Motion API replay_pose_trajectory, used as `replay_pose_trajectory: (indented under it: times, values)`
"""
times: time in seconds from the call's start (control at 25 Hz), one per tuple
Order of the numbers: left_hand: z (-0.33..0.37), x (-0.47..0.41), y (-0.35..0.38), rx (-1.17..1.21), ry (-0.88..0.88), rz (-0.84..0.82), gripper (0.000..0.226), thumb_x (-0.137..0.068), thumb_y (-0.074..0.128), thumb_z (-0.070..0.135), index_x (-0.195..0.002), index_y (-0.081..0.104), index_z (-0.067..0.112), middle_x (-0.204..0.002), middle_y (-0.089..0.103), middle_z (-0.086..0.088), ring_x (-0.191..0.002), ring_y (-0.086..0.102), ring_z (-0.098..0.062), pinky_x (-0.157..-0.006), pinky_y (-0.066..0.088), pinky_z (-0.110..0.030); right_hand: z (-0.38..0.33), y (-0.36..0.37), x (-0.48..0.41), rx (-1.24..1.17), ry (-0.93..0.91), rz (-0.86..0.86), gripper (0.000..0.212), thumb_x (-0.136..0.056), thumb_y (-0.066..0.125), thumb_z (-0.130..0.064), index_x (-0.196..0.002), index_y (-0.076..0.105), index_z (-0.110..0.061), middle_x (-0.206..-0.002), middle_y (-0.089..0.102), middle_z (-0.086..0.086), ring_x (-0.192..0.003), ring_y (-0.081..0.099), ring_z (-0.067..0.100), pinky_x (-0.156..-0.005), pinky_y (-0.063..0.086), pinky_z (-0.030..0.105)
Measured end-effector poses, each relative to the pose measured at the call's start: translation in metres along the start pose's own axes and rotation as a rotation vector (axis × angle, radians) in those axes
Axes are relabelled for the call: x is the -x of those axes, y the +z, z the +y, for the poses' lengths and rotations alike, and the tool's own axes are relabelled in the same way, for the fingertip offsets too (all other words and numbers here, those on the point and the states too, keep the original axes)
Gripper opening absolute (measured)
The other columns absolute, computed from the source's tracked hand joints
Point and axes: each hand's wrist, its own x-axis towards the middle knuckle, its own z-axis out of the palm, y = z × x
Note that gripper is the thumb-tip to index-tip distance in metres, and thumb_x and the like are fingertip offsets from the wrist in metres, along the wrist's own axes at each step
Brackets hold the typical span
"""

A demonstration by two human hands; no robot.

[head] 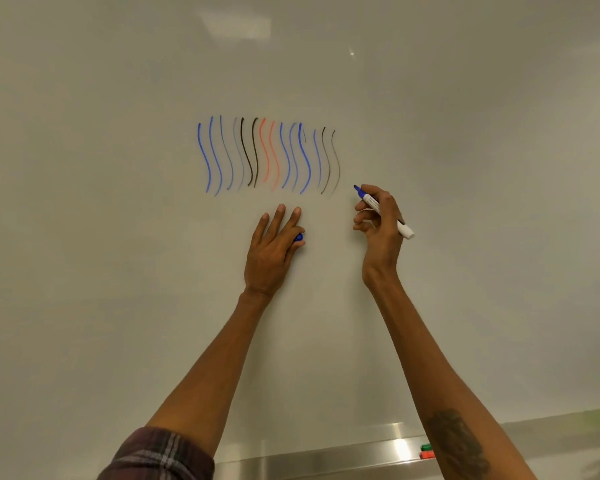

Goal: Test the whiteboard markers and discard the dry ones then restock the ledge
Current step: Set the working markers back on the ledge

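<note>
My right hand (pixel 378 223) grips an uncapped blue whiteboard marker (pixel 383 211), white-bodied, its blue tip pointing up-left just below the right end of the test strokes. My left hand (pixel 274 244) rests flat against the whiteboard (pixel 118 237), fingers spread upward, with the marker's blue cap (pixel 298 237) pinched under the thumb side. Several wavy test lines (pixel 267 155) in blue, black, grey and red run across the board; the rightmost ones are faint.
A metal ledge (pixel 343 459) runs along the board's bottom edge. A green-ended (pixel 426 447) and a red-ended marker (pixel 427 455) lie on it, mostly hidden behind my right forearm. My left sleeve (pixel 160 459) is plaid.
</note>
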Motion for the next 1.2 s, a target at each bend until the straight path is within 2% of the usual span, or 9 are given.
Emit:
replay_pose_trajectory:
  times: [0.08,0.2,0.36,0.56,0.76,0.92,1.0,1.12,1.2]
  values:
    - [0.0,0.0,0.001,-0.009,0.007,0.009,0.027,-0.102,0.05,0.028,-0.109,0.069,0.01,-0.145,0.053,-0.004,-0.143,0.039,-0.024,-0.122,0.025,-0.041,-0.001,0.006,-0.011,0.128,-0.091,0.018,0.028,-0.099,0.048,-0.021,-0.117,0.065,-0.007,-0.091,0.069,0.012,-0.074,0.062,0.02,-0.065,0.051,0.029]
    - [0.0,0.001,0.001,-0.007,0.001,0.012,0.026,-0.102,0.051,0.028,-0.108,0.069,0.011,-0.145,0.053,-0.005,-0.142,0.04,-0.025,-0.12,0.028,-0.043,-0.008,0.017,-0.025,0.217,-0.215,0.01,0.027,-0.097,0.057,-0.019,-0.12,0.065,-0.006,-0.105,0.072,0.011,-0.092,0.07,0.023,-0.073,0.056,0.028]
    - [0.0,0.001,0.001,-0.018,0.001,0.011,0.027,-0.104,0.048,0.028,-0.107,0.069,0.011,-0.145,0.053,-0.004,-0.143,0.04,-0.024,-0.12,0.028,-0.042,-0.016,0.033,-0.046,0.323,-0.348,-0.024,0.028,-0.096,0.061,-0.021,-0.12,0.067,-0.008,-0.112,0.071,0.004,-0.104,0.069,0.017,-0.088,0.058,0.043]
    - [0.0,0.001,0.001,-0.017,-0.004,0.011,0.026,-0.103,0.049,0.027,-0.109,0.069,0.011,-0.145,0.053,-0.004,-0.143,0.039,-0.023,-0.12,0.028,-0.042,-0.005,0.025,-0.042,0.528,-0.506,-0.058,0.025,-0.095,0.061,-0.016,-0.117,0.068,-0.007,-0.109,0.071,0.001,-0.1,0.067,0.01,-0.087,0.057,0.034]
    - [-0.001,0.001,0.001,-0.017,-0.004,-0.005,0.024,-0.102,0.052,0.025,-0.112,0.068,0.011,-0.147,0.051,-0.005,-0.144,0.037,-0.023,-0.121,0.027,-0.042,0.028,0.002,0.001,0.549,-0.407,0.02,0.021,-0.092,0.063,-0.013,-0.111,0.07,-0.007,-0.101,0.072,-0.001,-0.093,0.068,0.009,-0.081,0.058,0.034]
    - [0.0,0.002,0.002,-0.005,-0.007,0.005,0.024,-0.103,0.05,0.025,-0.108,0.069,0.011,-0.146,0.052,-0.004,-0.144,0.038,-0.022,-0.12,0.028,-0.042,0.002,0.013,-0.021,0.417,-0.387,0.082,0.022,-0.093,0.063,-0.014,-0.113,0.067,-0.005,-0.102,0.071,-0.001,-0.094,0.067,0.006,-0.083,0.056,0.028]
    - [-0.001,0.002,0.002,-0.006,0.0,0.008,0.023,-0.103,0.05,0.025,-0.108,0.068,0.012,-0.146,0.052,-0.003,-0.144,0.038,-0.023,-0.12,0.028,-0.042,-0.013,0.023,-0.04,0.409,-0.439,0.062,0.024,-0.094,0.062,-0.016,-0.115,0.065,-0.004,-0.105,0.07,0.001,-0.095,0.067,0.007,-0.083,0.056,0.027]
    - [-0.001,0.002,0.001,-0.005,0.006,0.004,0.024,-0.104,0.049,0.025,-0.108,0.068,0.012,-0.146,0.052,-0.004,-0.143,0.039,-0.023,-0.12,0.029,-0.043,-0.015,0.029,-0.049,0.446,-0.482,-0.01,0.024,-0.095,0.061,-0.016,-0.115,0.067,-0.005,-0.106,0.07,0.002,-0.097,0.067,0.012,-0.084,0.058,0.033]
    - [-0.001,0.002,0.002,0.003,0.007,0.002,0.024,-0.104,0.049,0.025,-0.109,0.068,0.011,-0.146,0.052,-0.004,-0.144,0.038,-0.024,-0.12,0.028,-0.043,-0.003,0.02,-0.036,0.492,-0.496,-0.044,0.023,-0.095,0.061,-0.014,-0.115,0.067,-0.005,-0.105,0.071,0.003,-0.096,0.068,0.011,-0.084,0.056,0.03]
